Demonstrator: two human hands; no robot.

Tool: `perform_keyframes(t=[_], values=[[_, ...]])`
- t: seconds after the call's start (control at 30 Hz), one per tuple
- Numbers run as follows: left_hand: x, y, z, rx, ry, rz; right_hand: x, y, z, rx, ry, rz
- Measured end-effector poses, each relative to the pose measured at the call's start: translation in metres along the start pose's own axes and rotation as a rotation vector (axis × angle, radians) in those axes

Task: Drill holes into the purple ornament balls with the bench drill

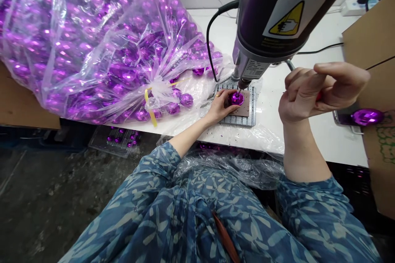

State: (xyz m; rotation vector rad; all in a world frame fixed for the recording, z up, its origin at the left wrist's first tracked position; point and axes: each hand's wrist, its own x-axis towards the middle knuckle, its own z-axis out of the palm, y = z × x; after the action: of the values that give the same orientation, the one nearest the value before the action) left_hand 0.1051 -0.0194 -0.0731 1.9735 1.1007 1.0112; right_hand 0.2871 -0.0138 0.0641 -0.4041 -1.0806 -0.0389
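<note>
Left hand [220,107] grasps one faceted, shiny purple ball [237,98] on one square brown pad [245,109] near the bench's [327,139] front edge; right hand [308,90] curls around one metal lever [290,65] (mostly hidden).

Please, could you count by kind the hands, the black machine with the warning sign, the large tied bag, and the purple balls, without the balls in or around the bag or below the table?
Hands: 2, the left hand and the right hand
Black machine: 1
Large tied bag: 1
Purple balls: 2, the held ball and the far-right ball
Total: 6
</note>
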Motion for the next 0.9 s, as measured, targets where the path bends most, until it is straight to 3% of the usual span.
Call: perform_keyframes(t=[0.13,0.37,0.5,0.6,0.73,0.9], values=[[0.000,0.000,0.000,0.014,-0.004,0.016,-0.005,0.008,-0.005,-0.050,0.075,0.024],[0.000,0.003,-0.001,-0.001,-0.001,0.027,-0.017,0.014,-0.015,-0.090,0.053,-0.003],[0.000,0.003,0.000,-0.022,0.015,0.025,-0.019,0.008,-0.015,-0.130,-0.029,0.039],[0.000,0.003,0.000,-0.027,0.020,0.016,0.000,-0.010,0.001,-0.086,-0.042,0.086],[0.001,0.005,0.003,-0.043,0.030,-0.003,0.046,-0.027,0.032,-0.042,-0.073,0.216],[-0.013,0.013,0.007,-0.067,0.196,-0.021,0.083,-0.018,0.052,-0.043,-0.184,0.378]])
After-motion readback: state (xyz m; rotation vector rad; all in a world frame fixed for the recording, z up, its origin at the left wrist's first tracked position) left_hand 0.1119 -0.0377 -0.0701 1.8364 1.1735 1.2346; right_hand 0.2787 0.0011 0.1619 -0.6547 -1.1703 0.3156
